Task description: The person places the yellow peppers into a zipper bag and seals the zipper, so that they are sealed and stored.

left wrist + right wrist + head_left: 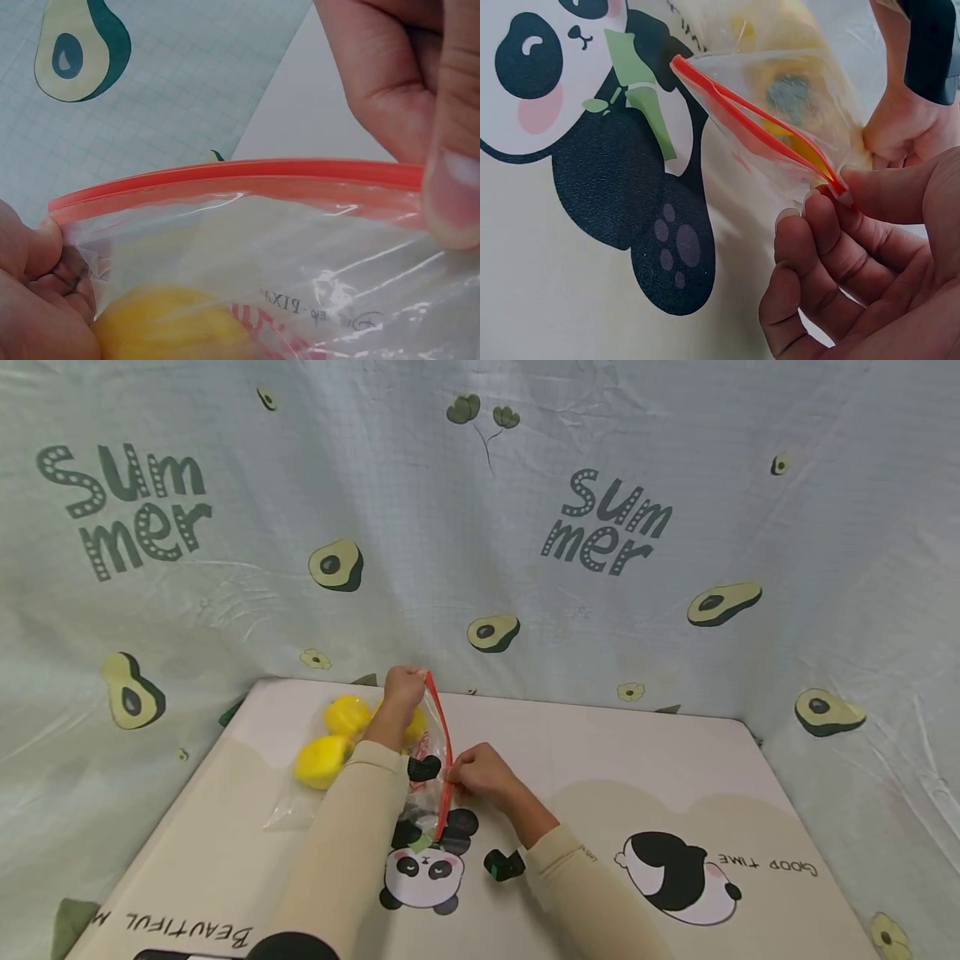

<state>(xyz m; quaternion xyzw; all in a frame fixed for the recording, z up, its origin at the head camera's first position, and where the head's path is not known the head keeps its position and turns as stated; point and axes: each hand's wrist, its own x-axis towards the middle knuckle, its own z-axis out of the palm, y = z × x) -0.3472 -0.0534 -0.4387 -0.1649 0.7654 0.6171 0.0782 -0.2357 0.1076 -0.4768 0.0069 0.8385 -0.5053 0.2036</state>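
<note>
A clear zip bag with a red zip strip lies on the table, its mouth facing right. Several yellow, lemon-like fruits show through the plastic. At the far end of the strip, my left hand grips the bag's corner. My right hand pinches the strip between thumb and fingers, nearer to me. In the right wrist view, the strip's two red edges stand apart just beyond the right fingertips and meet at the near corner. Red print on the bag is partly hidden by folds.
The table has a pale cover printed with a panda, a dog-like figure and lettering. A pale curtain with avocado prints hangs behind and at both sides. Black wrist bands show on both arms.
</note>
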